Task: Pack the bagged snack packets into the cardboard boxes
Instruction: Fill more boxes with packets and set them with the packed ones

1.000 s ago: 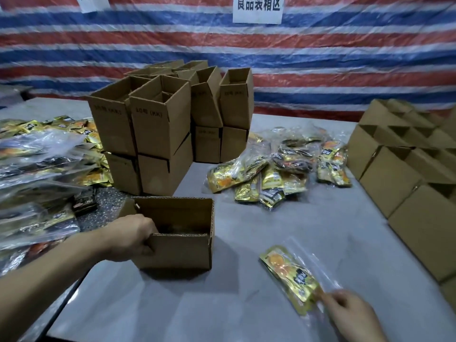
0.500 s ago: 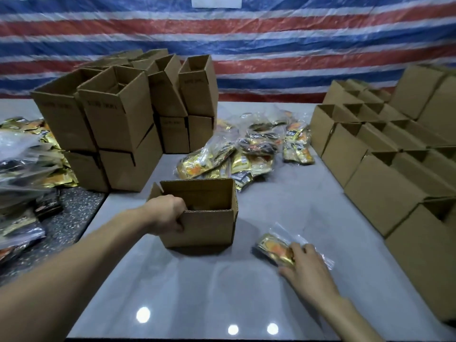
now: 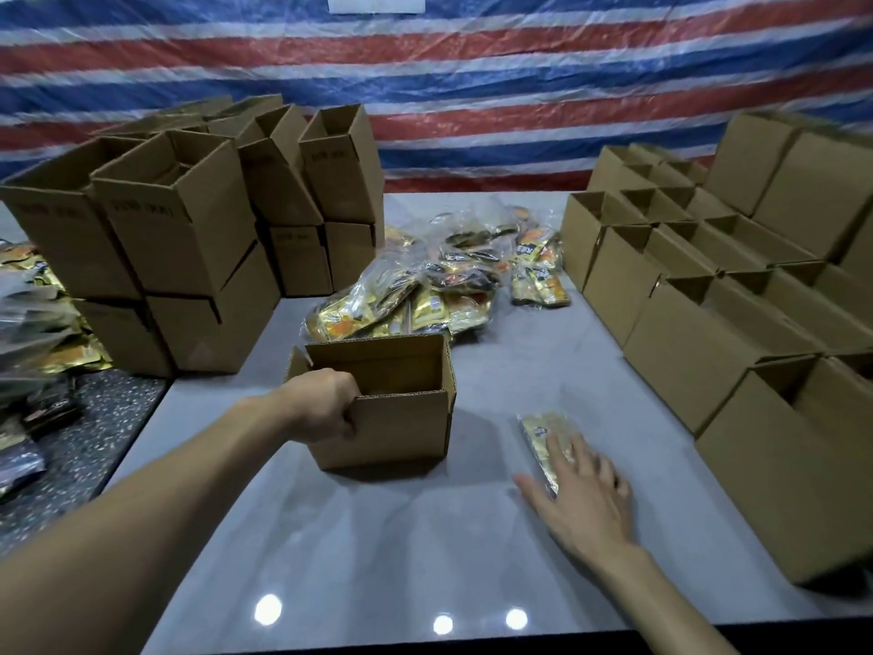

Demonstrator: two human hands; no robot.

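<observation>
Two hands, one open cardboard box (image 3: 401, 418), one loose snack packet (image 3: 542, 432). The left hand (image 3: 326, 408) grips the box's near-left wall, fingers curled over the rim. The right hand (image 3: 581, 494) lies at four o'clock from the box, fingers straight and spread, pressing flat on the packet: gold foil with a small dark label, lying on the grey table (image 3: 378, 536), apart from the box. At twelve o'clock sits a heap of bagged packets (image 3: 425, 295), too tangled to count. Stacked cartons (image 3: 179, 238) stand at ten o'clock, rows of open cartons (image 3: 685, 342) at three o'clock
</observation>
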